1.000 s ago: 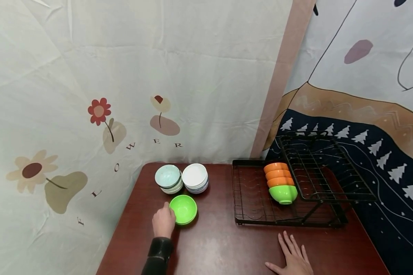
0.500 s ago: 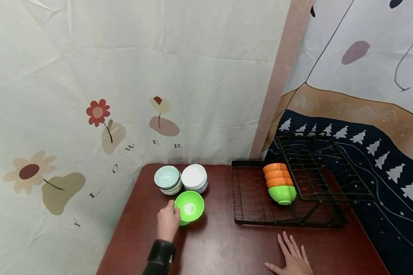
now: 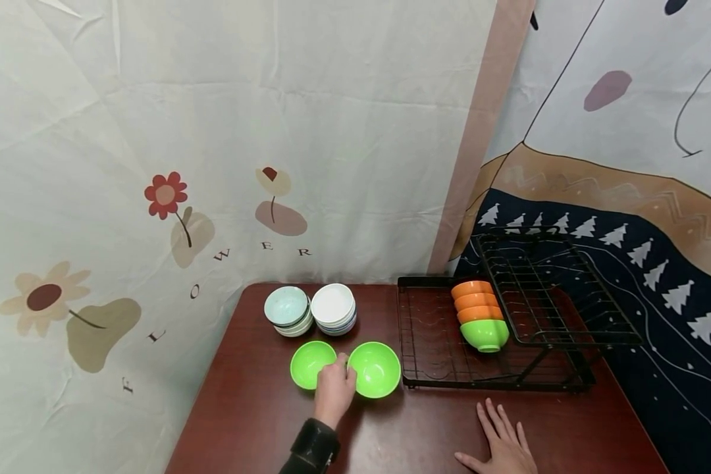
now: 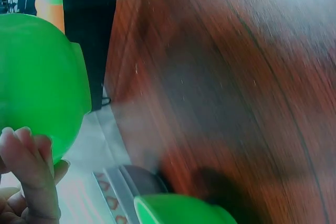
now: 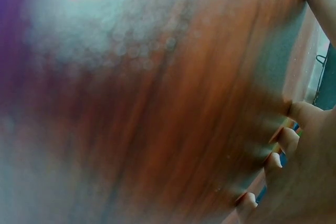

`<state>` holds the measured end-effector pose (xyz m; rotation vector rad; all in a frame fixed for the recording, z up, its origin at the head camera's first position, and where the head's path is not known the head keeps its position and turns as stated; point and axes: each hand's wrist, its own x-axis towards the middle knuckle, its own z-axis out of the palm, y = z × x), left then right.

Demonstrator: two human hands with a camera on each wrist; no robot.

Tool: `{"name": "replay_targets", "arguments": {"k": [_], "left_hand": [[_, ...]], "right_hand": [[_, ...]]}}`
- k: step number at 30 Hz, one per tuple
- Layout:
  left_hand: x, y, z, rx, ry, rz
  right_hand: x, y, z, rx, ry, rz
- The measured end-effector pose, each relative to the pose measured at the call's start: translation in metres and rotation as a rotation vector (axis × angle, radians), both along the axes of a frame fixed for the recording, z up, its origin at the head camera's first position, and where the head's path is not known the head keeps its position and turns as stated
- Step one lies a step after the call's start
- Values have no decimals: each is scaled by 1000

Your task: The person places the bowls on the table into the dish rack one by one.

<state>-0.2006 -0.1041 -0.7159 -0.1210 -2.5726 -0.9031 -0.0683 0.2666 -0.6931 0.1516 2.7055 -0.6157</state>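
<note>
In the head view my left hand (image 3: 334, 392) pinches the near-left rim of a green bowl (image 3: 375, 370), held above the table. The left wrist view shows the fingers (image 4: 32, 169) at the rim and the outside of that green bowl (image 4: 42, 85). A second green bowl (image 3: 309, 364) sits on the table just left of this hand. My right hand (image 3: 500, 444) rests on the tabletop in front of the rack, fingers spread and holding nothing; the right wrist view shows its fingertips touching the wood.
A black two-tier dish rack (image 3: 438, 383) stands at the right. Three orange bowls (image 3: 478, 299) and a green bowl (image 3: 484, 334) stand on edge in its lower tier. Behind the left hand are a stack of pale green bowls (image 3: 287, 306) and a stack of white bowls (image 3: 333, 303).
The left hand has lifted the upper green bowl off another green one and carried it right, toward the rack. The lower green bowl stays on the table. The right hand keeps its place.
</note>
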Motion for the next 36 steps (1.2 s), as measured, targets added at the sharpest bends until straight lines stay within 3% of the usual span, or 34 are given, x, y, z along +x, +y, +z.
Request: {"name": "replay_targets", "arguments": {"k": [5, 10, 14, 17, 20, 23, 26, 27, 31, 36], "left_hand": [[3, 7, 0, 8, -57, -6], [2, 6, -3, 16, -41, -15], [2, 6, -7, 19, -25, -22], [3, 8, -9, 4, -12, -31], [4, 11, -7, -6, 5, -55], [13, 16, 19, -16, 27, -98], [28, 24, 56, 6, 46, -130], [34, 27, 71, 16, 40, -140], [49, 38, 107, 47, -40, -144], [55, 41, 123, 15, -120, -107]], "right_hand": [[0, 0, -2, -1, 2, 1], [-1, -1, 1, -1, -3, -1], [-5, -16, 21, -24, 10, -20], [-10, -38, 47, -137, 104, -62], [-16, -63, 66, -377, 291, -87], [-29, -87, 74, -619, 431, -49], [-45, -105, 74, -771, 400, -8], [-50, -111, 73, -795, 373, 3], [-64, -125, 69, -825, 318, 60], [-67, -136, 67, -797, 346, 76]]}}
